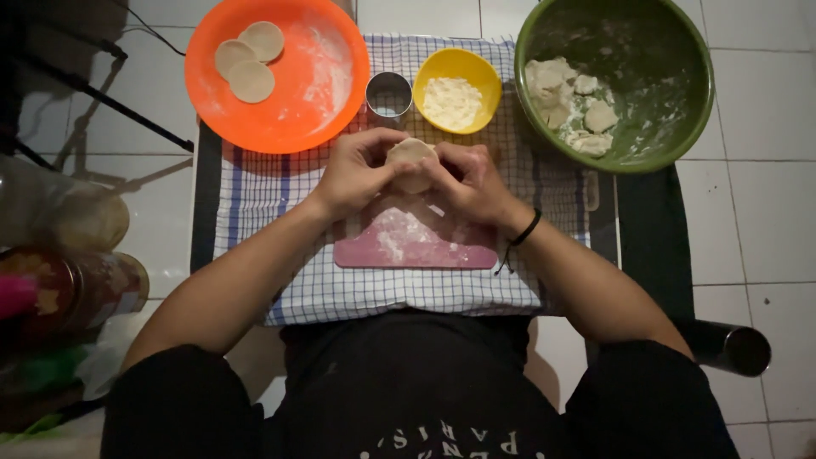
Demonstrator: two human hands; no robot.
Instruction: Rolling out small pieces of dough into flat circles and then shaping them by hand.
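Both hands hold one pale round piece of dough [410,153] above a floured pink board [414,245]. My left hand [359,172] pinches its left edge and my right hand [468,183] grips its right side; a black band circles the right wrist. The board lies on a blue-checked cloth [255,200].
An orange plate [277,72] with three flat dough discs [248,61] is at the back left. A metal ring cutter [388,93], a yellow bowl of flour [456,90] and a green bowl of dough scraps [614,81] stand behind. A metal cylinder [728,344] lies right; jars [72,285] stand left.
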